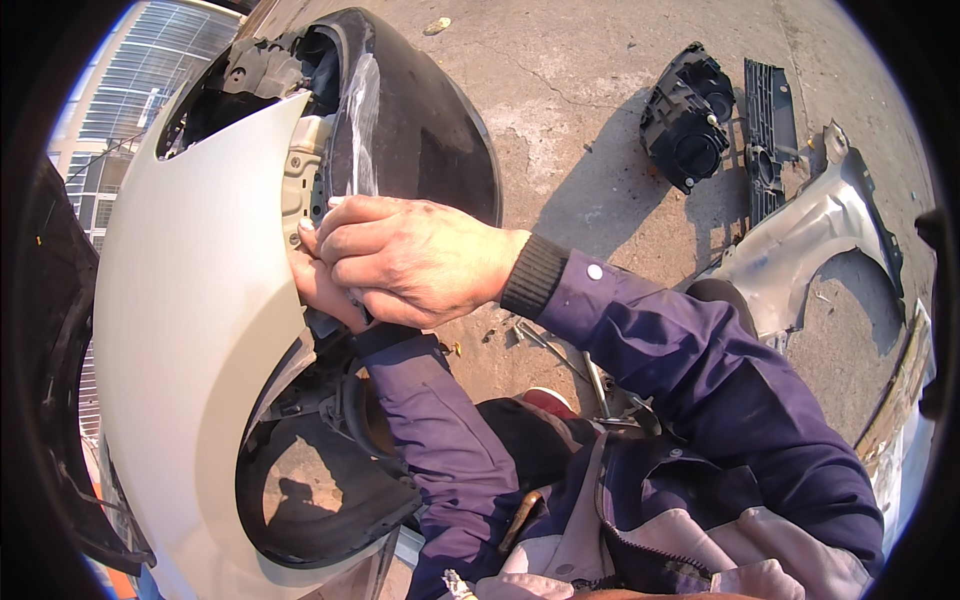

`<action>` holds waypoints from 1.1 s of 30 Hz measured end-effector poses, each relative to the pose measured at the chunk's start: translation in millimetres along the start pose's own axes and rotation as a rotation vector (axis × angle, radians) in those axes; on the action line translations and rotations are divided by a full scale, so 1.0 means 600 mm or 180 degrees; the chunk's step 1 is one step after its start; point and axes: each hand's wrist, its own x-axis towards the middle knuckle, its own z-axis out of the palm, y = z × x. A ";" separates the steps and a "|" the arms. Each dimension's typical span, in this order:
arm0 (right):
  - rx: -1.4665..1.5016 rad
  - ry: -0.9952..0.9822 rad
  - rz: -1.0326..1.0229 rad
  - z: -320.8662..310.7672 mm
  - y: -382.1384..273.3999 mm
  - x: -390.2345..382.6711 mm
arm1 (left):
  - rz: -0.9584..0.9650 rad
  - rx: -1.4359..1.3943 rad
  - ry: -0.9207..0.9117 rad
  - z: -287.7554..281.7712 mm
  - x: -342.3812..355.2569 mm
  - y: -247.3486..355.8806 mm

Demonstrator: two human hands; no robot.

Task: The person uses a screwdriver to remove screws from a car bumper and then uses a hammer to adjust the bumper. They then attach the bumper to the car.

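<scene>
Gripping what, cannot tell, with right hand (pixel 415 255) bunched over left hand (pixel 325 293); go gently at front edge of fender (pixel 200 240).

From where I stand, the right hand (pixel 420 255) overlaps the left hand (pixel 325 285) between the white fender (pixel 180 280) and the black bumper (pixel 425 120); their fingertips seem partly hidden. A headlamp (pixel 695 150) sits on the ground (pixel 580 60).

One fisheye view looks steeply down from the person's head, near above the left hand (pixel 326 290) and right hand (pixel 425 258), taking in the pale fender (pixel 185 260) at left and the ground (pixel 575 55) farther off.
</scene>
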 end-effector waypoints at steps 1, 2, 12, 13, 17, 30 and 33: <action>-0.0006 -0.0019 0.0002 -0.001 0.000 0.000 | -0.0116 -0.0095 -0.0029 -0.001 0.000 0.002; -0.0019 0.0000 -0.0009 -0.002 -0.002 0.000 | -0.0233 -0.0190 -0.0054 -0.003 0.000 0.003; -0.0075 0.0016 0.0032 -0.004 -0.011 0.000 | -0.0814 -0.1144 -0.0018 0.010 0.008 0.024; -0.0096 0.0011 0.0042 -0.003 -0.010 -0.001 | -0.1031 -0.1536 -0.0100 0.012 0.004 0.034; -0.0054 0.0092 0.0011 0.002 -0.008 -0.002 | -0.1371 -0.1200 -0.0384 0.009 -0.004 0.063; 0.0278 0.0218 0.0045 0.001 -0.010 -0.016 | -0.0439 -0.0518 -0.1206 -0.032 -0.003 0.022; 0.0269 0.0264 -0.0004 0.001 -0.010 -0.018 | -0.0489 -0.0480 -0.1211 -0.035 -0.009 0.021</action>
